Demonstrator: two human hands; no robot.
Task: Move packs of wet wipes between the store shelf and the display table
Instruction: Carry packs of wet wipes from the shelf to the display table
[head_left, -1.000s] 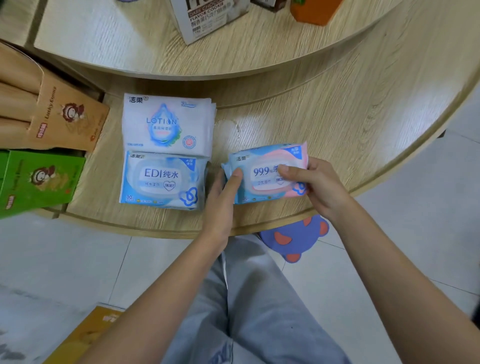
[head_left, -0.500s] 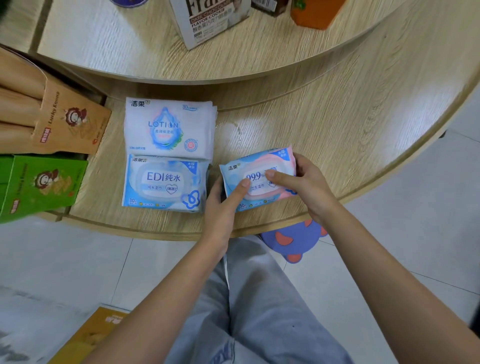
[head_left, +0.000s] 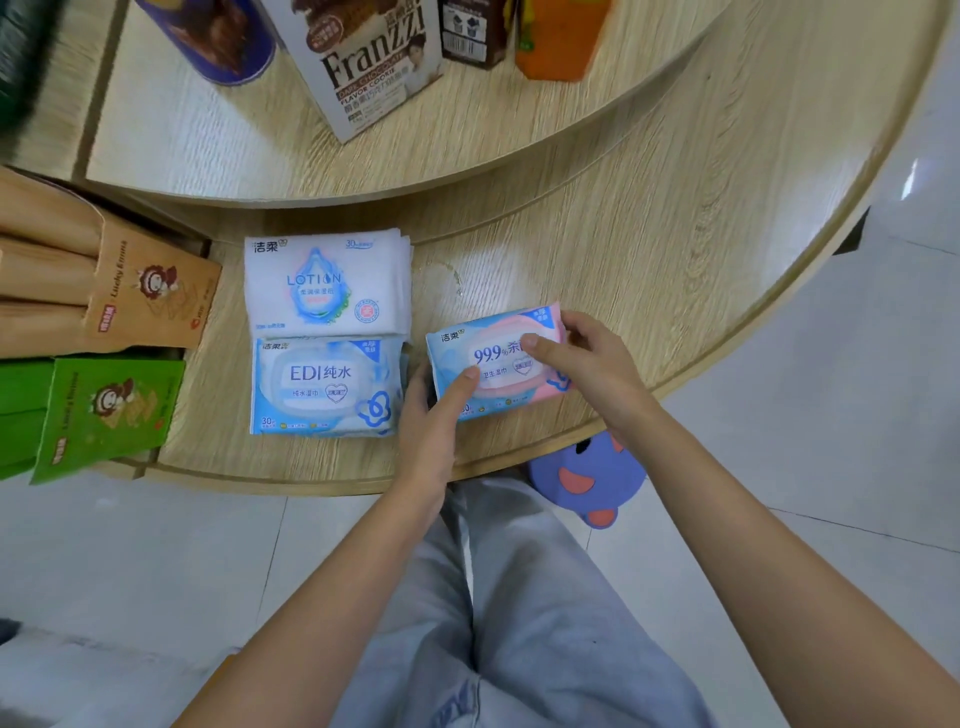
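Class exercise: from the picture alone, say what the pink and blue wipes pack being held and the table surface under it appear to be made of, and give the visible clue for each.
Pink and blue wipes pack: likely soft plastic film, slightly glossy; its printed surface looks crinkled and puffy between the left hand and right hand.
Table surface: wood or wood-look laminate; pale grain lines with a smooth sheen. Which one cannot be told.

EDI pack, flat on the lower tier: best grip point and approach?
Pinch the EDI pack across its short ends, from above at the table's front edge. It lies flat, label up; the lotion pack abuts its far edge, and the left hand crowds its right end.
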